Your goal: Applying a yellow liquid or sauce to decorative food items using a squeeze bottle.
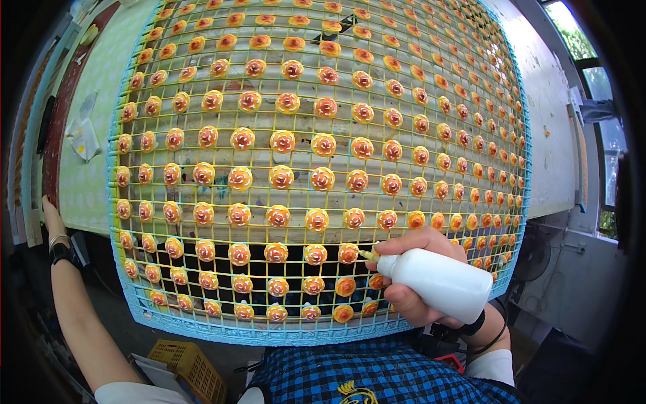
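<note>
Right now the right hand (410, 273) is clamped around a white squeeze bottle (441, 283), lying sideways at the near right edge of a light-blue wire rack (269, 330). Bottle nozzle (367, 255) points left, touching or just beside an orange flower-shaped piece (348, 253) on the rack. Rows of similar orange pieces with white swirls cover the rack, which rests on a bench (545, 121). Left hand (50, 212) far left, at the bench edge; whether it grips anything, cannot tell. Yellow crate (192, 367) near, below the rack.
</note>
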Available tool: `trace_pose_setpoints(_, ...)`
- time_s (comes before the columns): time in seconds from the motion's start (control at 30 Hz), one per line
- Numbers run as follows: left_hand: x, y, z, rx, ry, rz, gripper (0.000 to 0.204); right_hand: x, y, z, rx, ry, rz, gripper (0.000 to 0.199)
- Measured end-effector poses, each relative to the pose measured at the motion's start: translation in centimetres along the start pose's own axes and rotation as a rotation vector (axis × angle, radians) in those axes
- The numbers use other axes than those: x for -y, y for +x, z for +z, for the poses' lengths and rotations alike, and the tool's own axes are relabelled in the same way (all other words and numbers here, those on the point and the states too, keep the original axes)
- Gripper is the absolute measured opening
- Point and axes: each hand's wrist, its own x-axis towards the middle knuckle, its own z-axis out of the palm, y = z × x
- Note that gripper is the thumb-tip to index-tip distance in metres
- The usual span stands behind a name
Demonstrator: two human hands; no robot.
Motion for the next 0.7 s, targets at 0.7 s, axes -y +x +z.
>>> trace_pose_setpoints(0.7, 1.2, 2.0, -0.1, 0.027, 0.07, 0.041, 0.055, 0.3, 0.0, -0.4, 0.032, 0.047, 0.037, 0.032)
